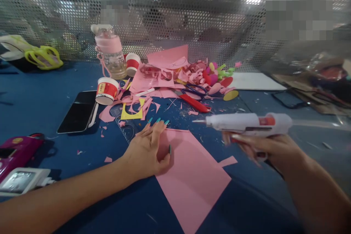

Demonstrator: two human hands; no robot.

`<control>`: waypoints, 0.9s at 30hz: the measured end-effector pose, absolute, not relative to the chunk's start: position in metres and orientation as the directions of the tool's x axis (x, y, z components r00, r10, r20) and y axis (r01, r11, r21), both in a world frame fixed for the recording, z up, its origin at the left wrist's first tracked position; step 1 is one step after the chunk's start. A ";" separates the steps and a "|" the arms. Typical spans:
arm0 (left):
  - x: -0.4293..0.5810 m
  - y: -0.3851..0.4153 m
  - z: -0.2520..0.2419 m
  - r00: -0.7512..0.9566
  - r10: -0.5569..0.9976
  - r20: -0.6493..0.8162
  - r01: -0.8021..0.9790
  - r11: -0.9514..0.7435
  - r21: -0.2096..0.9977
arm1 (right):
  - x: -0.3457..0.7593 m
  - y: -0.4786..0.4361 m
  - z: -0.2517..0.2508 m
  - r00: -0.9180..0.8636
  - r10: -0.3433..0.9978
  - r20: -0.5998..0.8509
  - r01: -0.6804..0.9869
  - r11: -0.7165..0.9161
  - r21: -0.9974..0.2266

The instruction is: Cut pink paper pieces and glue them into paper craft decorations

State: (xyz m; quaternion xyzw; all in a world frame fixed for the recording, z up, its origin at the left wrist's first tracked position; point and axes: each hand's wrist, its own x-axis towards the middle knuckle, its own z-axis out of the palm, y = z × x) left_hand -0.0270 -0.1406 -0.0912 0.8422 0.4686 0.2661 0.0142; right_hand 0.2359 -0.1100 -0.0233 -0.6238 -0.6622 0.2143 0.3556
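A pink sheet of paper [192, 175] lies on the blue table, one narrow strip along its far edge looking folded. My left hand [150, 150] rests flat on the sheet's upper left part, fingers stretched out and holding nothing. In my right hand [263, 146] is a white glue gun [238, 123], its metal nozzle pointing left, held above the table to the right of the sheet. My fingers wrap round its handle, partly blurred. A small pink paper strip [229, 161] touches the sheet's right edge.
Behind my hands lie a heap of pink paper scraps [164, 76], a red-handled cutter [194, 102], paper cups [106, 90] and a bottle [111, 53]. A phone [79, 111] and purple object [18, 151] lie left. A perforated metal panel [170, 18] stands behind.
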 end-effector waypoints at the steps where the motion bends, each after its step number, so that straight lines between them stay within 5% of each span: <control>1: -0.027 -0.140 -0.092 0.417 0.793 0.445 0.778 -0.564 0.277 | 0.231 -0.113 -0.025 -0.117 0.993 0.024 0.625 0.093 -0.775; 4: -0.026 -0.140 -0.093 0.400 0.791 0.462 0.776 -0.560 0.288 | 0.217 -0.115 -0.028 -0.435 0.899 -0.045 0.562 0.232 -0.794; 8: -0.026 -0.139 -0.092 0.409 0.797 0.444 0.776 -0.560 0.290 | 0.203 -0.111 -0.030 -0.656 0.751 0.076 0.587 0.571 -0.574; 17: -0.027 -0.139 -0.092 0.395 0.790 0.469 0.784 -0.556 0.277 | 0.189 -0.104 -0.042 -0.715 0.694 0.087 0.624 0.689 -0.369; 27: -0.026 -0.139 -0.091 0.397 0.788 0.471 0.781 -0.559 0.278 | 0.178 -0.104 -0.034 -0.709 0.705 -0.009 0.678 0.678 -0.283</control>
